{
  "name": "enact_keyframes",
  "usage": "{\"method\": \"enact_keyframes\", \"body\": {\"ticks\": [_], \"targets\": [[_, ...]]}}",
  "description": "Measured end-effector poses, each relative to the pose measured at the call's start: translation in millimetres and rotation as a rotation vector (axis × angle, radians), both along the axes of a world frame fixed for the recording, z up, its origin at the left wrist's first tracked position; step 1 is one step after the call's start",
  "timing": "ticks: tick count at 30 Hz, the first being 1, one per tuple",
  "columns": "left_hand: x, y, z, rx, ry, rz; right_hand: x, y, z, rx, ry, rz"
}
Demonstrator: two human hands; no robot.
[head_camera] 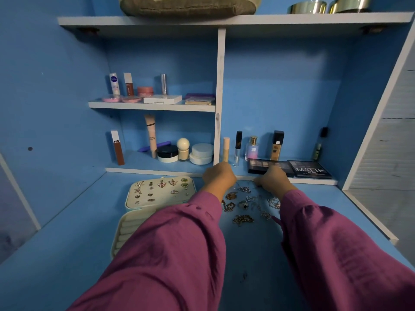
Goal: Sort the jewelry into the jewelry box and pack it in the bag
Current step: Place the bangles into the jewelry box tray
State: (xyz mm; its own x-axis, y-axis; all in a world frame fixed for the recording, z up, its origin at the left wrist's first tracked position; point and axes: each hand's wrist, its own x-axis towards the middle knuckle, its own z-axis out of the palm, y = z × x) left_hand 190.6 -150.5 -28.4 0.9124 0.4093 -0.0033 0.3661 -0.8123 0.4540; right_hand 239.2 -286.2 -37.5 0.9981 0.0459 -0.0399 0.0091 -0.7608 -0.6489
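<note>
- Chains and rings (247, 205) sit in a loose pile at centre frame, right of the open jewelry box (157, 194): light, floppy, probably tangle-prone, so I'd pinch one strand at its clasp.
- Left hand (219, 177) and right hand (275, 179) look curled over a thin chain at the pile's far edge; honestly can't tell the actual grip.

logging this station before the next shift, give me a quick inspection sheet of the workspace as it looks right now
surface: blue desk top, bare at front left.
job's things: open jewelry box, earrings pinned in its lid; loose jewelry pile on the desk to its right.
clutter: cosmetics on the small shelf; eyeshadow palettes at the back.
grippers: left hand and right hand curled at the pile's far edge; what they hold cannot be told.
cables: nothing seen.
surroundings: blue walls, olive bag on the top shelf.
</note>
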Motion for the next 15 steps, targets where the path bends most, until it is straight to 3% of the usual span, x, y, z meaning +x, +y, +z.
{"method": "enact_keyframes", "body": {"ticks": [5,15], "targets": [[-9.5,12.0,13.9,-0.165,-0.049,-0.045,-6.7,-1.2,7.5,0.028,0.025,0.022],[-84.8,69.8,30.8,-0.290,-0.116,-0.037,-44.0,26.2,33.7,0.152,-0.040,0.144]]}}
